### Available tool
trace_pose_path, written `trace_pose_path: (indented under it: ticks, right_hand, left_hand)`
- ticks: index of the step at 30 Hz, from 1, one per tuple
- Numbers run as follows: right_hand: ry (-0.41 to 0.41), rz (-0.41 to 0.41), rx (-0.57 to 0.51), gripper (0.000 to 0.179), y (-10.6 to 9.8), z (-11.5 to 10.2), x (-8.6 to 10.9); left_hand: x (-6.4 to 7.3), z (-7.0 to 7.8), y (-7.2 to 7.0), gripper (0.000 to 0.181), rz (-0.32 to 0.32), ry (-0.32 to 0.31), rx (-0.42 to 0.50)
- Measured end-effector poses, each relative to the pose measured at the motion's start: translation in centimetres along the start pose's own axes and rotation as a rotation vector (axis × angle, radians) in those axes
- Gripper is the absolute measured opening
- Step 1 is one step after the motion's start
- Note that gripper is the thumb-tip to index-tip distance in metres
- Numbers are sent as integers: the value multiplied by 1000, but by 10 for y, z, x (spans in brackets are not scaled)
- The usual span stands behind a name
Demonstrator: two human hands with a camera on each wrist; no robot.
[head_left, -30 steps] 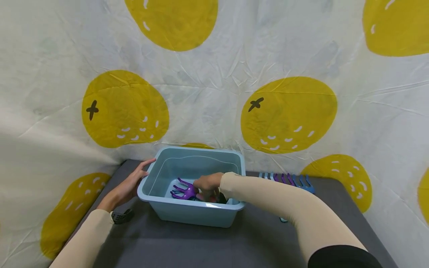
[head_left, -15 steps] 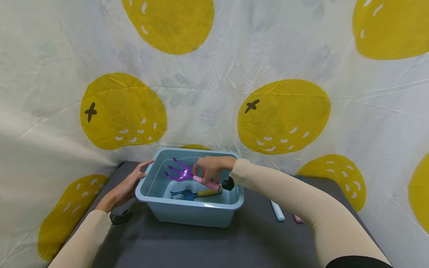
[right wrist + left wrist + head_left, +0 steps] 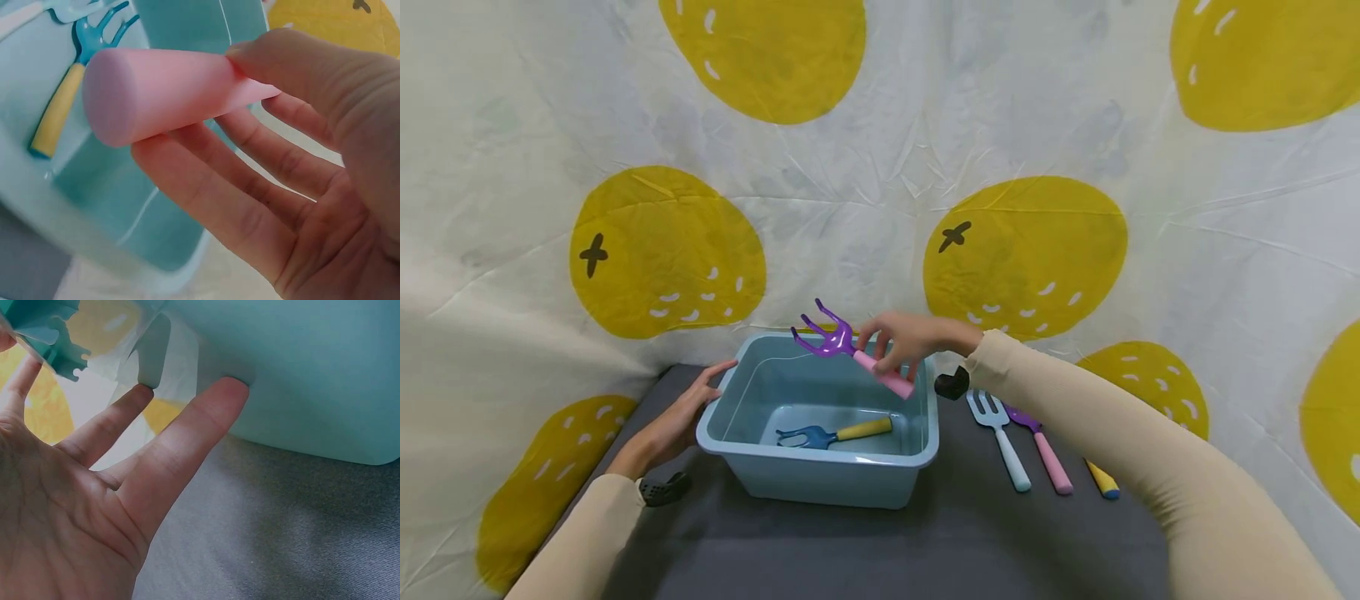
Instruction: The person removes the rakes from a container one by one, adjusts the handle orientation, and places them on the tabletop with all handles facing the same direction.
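My right hand (image 3: 901, 340) pinches the pink handle (image 3: 169, 94) of a hand rake with purple curved prongs (image 3: 835, 340), held tilted over the bin's right half. My left hand (image 3: 681, 421) rests at the left rim of the light blue bin (image 3: 820, 458). Its fingers are straight, and in the left wrist view two fingertips touch the bin's side. Inside the bin lies a blue hand rake with a yellow handle (image 3: 865, 428). A pale handled tool (image 3: 72, 9) shows beside it in the right wrist view; the bin's front wall hides most of it in the head view.
Right of the bin, a light blue hand fork (image 3: 1009, 450), a purple tool with a pink handle (image 3: 1052, 462) and a yellow handle (image 3: 1103, 481) lie on the grey table (image 3: 850, 550). The right arm partly covers them. A patterned curtain (image 3: 850, 250) hangs behind.
My right hand has lifted the purple hand rake up and to the right out of the bin, uncovering the blue rake below. The left hand stays at the rim.
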State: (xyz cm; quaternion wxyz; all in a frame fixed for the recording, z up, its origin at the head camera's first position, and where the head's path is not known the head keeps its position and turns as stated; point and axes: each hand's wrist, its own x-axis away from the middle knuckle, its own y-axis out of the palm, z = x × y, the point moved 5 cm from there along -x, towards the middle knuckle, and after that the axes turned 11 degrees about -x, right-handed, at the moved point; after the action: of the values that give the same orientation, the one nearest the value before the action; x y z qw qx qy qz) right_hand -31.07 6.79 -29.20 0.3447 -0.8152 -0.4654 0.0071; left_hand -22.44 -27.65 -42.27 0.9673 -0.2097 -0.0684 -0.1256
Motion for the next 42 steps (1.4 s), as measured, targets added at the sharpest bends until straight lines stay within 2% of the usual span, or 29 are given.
trace_pose_path:
  ticks: [12, 23, 28, 32, 42]
  right_hand:
    - [15, 140, -53, 45, -32, 27, 65]
    - [56, 241, -134, 51, -43, 76, 144]
    - [76, 304, -183, 52, -44, 103, 182]
    - [58, 341, -198, 51, -39, 125, 206]
    - [65, 441, -250, 53, -13, 183, 265]
  left_hand:
    - [1, 1, 0, 63, -10, 25, -23]
    - [1, 3, 1, 64, -14, 38, -36]
    - [4, 4, 0, 64, -14, 64, -41]
    - [5, 5, -1, 63, -14, 82, -49]
    - [4, 6, 1, 62, -30, 86, -44]
